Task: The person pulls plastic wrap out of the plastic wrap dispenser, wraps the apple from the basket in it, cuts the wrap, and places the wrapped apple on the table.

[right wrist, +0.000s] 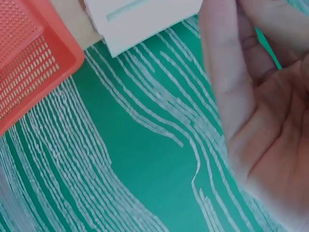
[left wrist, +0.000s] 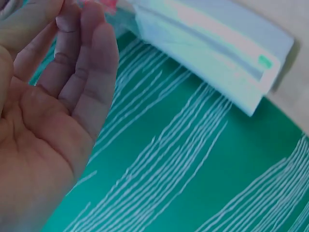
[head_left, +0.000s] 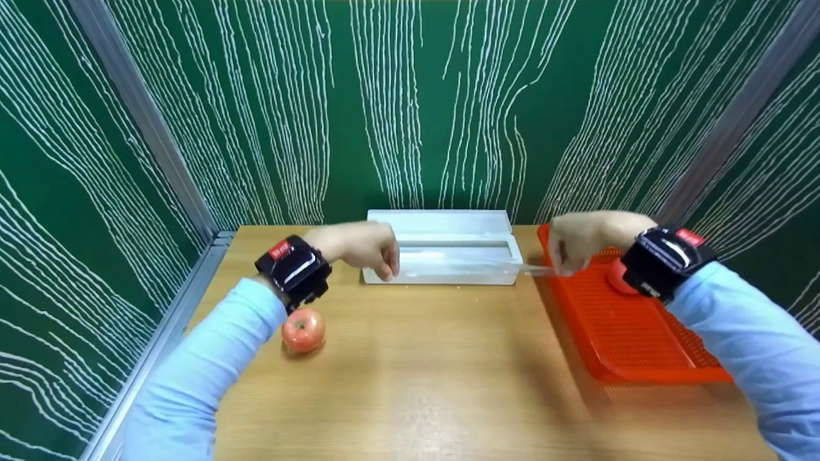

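Observation:
My left hand (head_left: 368, 248) is in front of the left part of a long white box (head_left: 442, 279), thumb and fingertips pinching one side of a see-through sheet of cling film (head_left: 537, 270). Over the left edge of the red basket, my right hand (head_left: 572, 242) pinches the other side, so the film spans between the two hands in front of the box. The box lies with its lid (head_left: 439, 222) raised at the back. A tomato (head_left: 303, 330) sits on the table close to my left wrist.
The red plastic basket (head_left: 599, 365) stands on the right side of the wooden table (head_left: 410, 378), with a red round item (head_left: 620, 276) inside, partly behind my right wrist. Green walls with white wavy lines enclose the back and sides, with grey metal posts (head_left: 138, 96) at the corners.

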The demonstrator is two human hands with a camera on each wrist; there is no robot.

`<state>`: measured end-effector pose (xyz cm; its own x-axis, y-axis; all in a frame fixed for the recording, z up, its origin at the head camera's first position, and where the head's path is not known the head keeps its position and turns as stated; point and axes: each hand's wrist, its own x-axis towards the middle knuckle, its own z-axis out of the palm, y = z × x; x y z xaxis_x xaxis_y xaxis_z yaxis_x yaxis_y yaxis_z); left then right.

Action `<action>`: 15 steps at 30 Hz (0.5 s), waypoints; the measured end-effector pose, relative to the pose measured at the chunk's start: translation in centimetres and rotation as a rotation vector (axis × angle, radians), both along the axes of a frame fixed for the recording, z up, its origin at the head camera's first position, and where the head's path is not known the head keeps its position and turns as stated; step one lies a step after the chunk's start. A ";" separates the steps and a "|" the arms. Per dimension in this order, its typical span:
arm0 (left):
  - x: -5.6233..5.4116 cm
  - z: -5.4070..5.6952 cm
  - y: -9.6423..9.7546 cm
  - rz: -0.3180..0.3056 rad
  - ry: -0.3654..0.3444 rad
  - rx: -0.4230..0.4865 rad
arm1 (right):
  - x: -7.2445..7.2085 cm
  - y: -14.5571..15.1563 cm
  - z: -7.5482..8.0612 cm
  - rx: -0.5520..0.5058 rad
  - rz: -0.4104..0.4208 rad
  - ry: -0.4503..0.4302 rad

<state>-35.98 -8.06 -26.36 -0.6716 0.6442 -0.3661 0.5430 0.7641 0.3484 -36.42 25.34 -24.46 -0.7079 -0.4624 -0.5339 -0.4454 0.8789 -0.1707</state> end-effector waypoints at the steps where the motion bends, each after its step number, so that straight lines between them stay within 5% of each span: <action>1: 0.3 -0.5 0.1 -0.006 -0.015 0.006 | 0.3 -0.1 -0.3 0.015 0.007 -0.005; 15: 4.0 -9.0 0.4 -0.085 -0.153 0.002 | 4.1 -1.8 -7.3 0.056 0.063 -0.107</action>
<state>-31.97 -7.67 -35.34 -0.5516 0.6970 -0.4581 0.5460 0.7169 0.4335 -32.33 23.50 -31.71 -0.6158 -0.4716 -0.6312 -0.4822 0.8591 -0.1715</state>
